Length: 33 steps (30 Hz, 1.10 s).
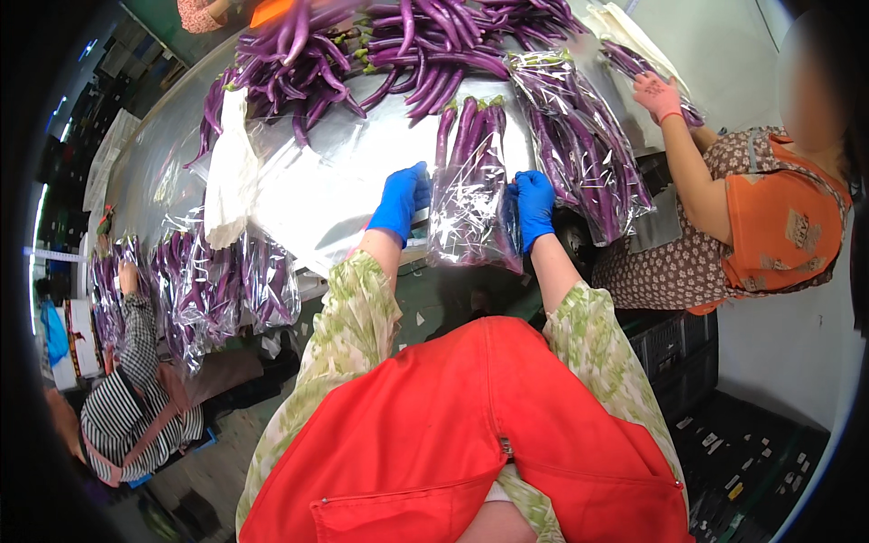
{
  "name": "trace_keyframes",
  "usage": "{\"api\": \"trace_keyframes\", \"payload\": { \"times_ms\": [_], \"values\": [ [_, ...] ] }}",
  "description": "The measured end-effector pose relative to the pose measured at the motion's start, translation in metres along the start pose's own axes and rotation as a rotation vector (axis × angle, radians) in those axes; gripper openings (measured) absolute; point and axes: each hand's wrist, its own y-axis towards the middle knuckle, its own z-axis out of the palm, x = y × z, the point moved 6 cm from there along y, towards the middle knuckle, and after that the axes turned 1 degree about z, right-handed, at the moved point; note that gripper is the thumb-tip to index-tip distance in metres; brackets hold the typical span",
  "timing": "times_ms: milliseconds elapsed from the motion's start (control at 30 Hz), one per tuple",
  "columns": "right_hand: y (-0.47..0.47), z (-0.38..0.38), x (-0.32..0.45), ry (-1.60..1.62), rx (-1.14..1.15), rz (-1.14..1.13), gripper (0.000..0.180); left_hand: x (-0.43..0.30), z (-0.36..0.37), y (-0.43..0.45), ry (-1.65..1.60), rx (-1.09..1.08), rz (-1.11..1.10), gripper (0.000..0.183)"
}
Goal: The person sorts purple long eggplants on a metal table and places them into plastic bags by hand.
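A clear plastic bag [468,224] of long purple eggplants lies before me, its lower end past the near table edge. Green stem ends of the eggplants [468,129] stick out of its far, open end. My left hand [405,200], in a blue glove, has its fingers curled at the bag's left side. On the other side my right hand [534,203], gloved in blue too, grips the bag's right edge. Just right of it rest filled bags of eggplants [584,149], stacked on one another.
Loose eggplants [434,41] are heaped across the metal table [163,149]. Flat plastic bags [299,197] and a white cloth [229,170] lie left. More filled bags [204,285] line the left edge. Co-workers stand left and right; a pink-gloved hand [658,96] touches eggplants.
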Motion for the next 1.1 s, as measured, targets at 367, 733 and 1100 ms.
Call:
{"api": "trace_keyframes", "payload": {
  "times_ms": [367, 733, 1100],
  "values": [
    [0.000, 0.005, -0.007, 0.074, -0.069, 0.059, 0.015, -0.019, 0.042, -0.038, 0.200, 0.219, -0.031, 0.036],
    [0.012, 0.000, -0.005, -0.076, -0.022, 0.066, 0.017, -0.016, 0.048, -0.005, -0.017, 0.463, -0.079, 0.027],
    [-0.010, 0.057, -0.016, 0.483, 0.390, 0.638, 0.047, -0.090, 0.035, -0.076, 0.026, 0.379, 0.288, 0.026]
  ]
}}
